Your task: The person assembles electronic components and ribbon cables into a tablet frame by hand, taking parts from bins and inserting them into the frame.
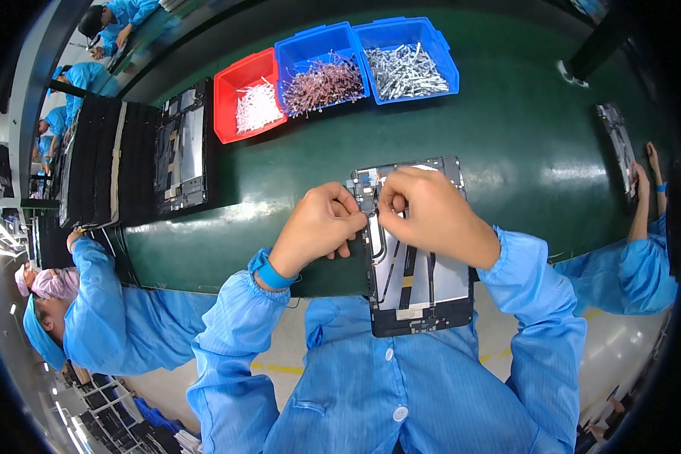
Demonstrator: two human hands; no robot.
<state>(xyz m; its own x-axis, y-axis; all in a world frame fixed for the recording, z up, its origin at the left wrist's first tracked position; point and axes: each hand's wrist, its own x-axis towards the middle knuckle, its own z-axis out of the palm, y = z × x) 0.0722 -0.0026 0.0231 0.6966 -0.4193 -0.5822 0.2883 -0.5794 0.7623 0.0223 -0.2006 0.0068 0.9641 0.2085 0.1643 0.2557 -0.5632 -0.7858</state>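
Observation:
An opened tablet [448, 291], with its black frame, pale inner panel and dark ribbon cables showing, lies in front of me. Its lower end juts past the table's near edge. My left hand [319, 227] is closed in a pinch at the tablet's upper left edge. Right beside it, my right hand [435, 216] is bent over the upper part of the tablet, thumb and fingers pressed together. Whatever sits between the fingertips of either hand is too small or hidden to make out. The right hand covers part of the tablet's upper inside.
Beyond the tablet on the green table [507, 136] stand a red bin [227, 113] of white pieces, a blue bin [310, 45] of thin brownish cables and another blue bin [452, 64] of silvery strips. A rack of tablets [140, 163] is left. Co-workers flank me; one handles another device [619, 147].

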